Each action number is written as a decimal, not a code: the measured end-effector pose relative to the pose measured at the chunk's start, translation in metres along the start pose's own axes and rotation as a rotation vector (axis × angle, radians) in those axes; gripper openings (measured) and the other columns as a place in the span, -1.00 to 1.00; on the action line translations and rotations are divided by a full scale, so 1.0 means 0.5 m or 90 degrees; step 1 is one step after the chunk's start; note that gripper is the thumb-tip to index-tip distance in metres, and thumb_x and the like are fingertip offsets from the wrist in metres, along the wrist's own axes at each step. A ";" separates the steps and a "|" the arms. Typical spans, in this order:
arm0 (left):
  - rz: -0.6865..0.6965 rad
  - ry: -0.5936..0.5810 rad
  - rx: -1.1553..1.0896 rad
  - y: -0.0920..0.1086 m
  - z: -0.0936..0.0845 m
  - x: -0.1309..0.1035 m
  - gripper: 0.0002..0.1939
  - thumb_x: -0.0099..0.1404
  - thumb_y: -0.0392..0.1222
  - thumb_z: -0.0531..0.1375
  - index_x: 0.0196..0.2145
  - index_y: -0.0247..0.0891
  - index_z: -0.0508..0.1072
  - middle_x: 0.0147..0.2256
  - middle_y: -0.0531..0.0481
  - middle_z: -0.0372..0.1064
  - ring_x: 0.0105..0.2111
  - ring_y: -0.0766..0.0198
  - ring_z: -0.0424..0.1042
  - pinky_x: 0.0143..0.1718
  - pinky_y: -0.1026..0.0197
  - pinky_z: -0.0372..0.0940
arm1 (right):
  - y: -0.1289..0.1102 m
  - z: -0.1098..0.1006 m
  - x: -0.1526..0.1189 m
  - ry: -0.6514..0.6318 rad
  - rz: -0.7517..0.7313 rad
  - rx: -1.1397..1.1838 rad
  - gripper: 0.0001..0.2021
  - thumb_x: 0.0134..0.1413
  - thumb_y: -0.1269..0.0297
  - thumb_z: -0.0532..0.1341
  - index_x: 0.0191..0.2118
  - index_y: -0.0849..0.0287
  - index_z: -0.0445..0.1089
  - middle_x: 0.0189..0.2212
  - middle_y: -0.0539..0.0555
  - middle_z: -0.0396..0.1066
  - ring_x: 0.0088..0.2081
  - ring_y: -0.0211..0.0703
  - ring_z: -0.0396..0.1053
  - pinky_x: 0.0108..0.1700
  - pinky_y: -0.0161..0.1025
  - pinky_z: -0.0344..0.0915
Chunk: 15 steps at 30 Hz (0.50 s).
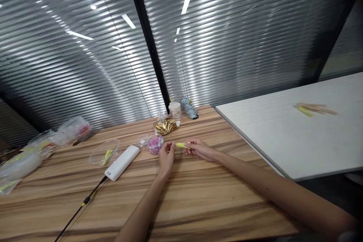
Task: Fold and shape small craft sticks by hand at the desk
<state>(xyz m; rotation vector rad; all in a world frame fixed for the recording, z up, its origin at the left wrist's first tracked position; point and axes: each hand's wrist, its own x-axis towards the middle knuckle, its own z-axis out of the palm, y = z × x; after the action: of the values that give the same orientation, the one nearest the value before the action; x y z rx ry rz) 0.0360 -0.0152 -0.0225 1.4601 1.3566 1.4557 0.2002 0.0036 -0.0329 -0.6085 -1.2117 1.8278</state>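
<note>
Over the wooden table, my right hand pinches a small yellow strip, its kind too small to tell. My left hand is close on the left, thumb and fingers drawn together near the strip's left end. Whatever those fingers hold, if anything, is too small to make out. Just behind my left hand stands a round clear tub of small pink and purple pieces. A clear lid with a white label lies beside it.
A white power strip with a black cable lies left, beside a clear plastic dish holding yellow pieces. Behind are a gold packet, a white cup and a grey-blue pouch. Plastic bags lie far left; a white table adjoins right.
</note>
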 end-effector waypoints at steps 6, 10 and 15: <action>0.007 -0.001 0.008 -0.004 0.000 0.002 -0.68 0.05 -0.02 0.16 -0.37 -0.36 0.40 -0.47 -0.06 0.38 -0.46 0.27 0.36 -0.43 0.26 0.26 | -0.001 0.001 -0.001 0.000 -0.002 -0.004 -0.76 -0.14 0.20 0.27 -0.39 0.27 0.34 -0.52 0.02 0.36 -0.50 -0.37 0.24 -0.40 -0.38 0.16; 0.010 -0.008 0.009 -0.006 0.000 0.002 -0.68 0.06 -0.01 0.15 -0.36 -0.35 0.40 -0.45 -0.06 0.38 -0.45 0.27 0.37 -0.41 0.25 0.26 | 0.001 0.000 0.000 0.000 0.000 -0.004 -0.75 -0.15 0.19 0.28 -0.38 0.28 0.34 -0.53 0.01 0.36 -0.51 -0.38 0.24 -0.40 -0.38 0.15; 0.001 -0.011 -0.003 -0.005 0.000 0.002 -0.68 0.06 -0.01 0.15 -0.37 -0.36 0.39 -0.45 -0.06 0.38 -0.45 0.28 0.36 -0.42 0.26 0.26 | 0.000 0.001 0.000 0.002 -0.002 -0.015 -0.73 -0.16 0.18 0.28 -0.37 0.28 0.34 -0.53 0.02 0.36 -0.50 -0.37 0.24 -0.40 -0.37 0.15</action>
<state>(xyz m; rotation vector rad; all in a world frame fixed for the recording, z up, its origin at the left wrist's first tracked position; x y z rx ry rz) 0.0355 -0.0137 -0.0249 1.4683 1.3407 1.4436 0.1997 0.0034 -0.0327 -0.6228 -1.2324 1.8115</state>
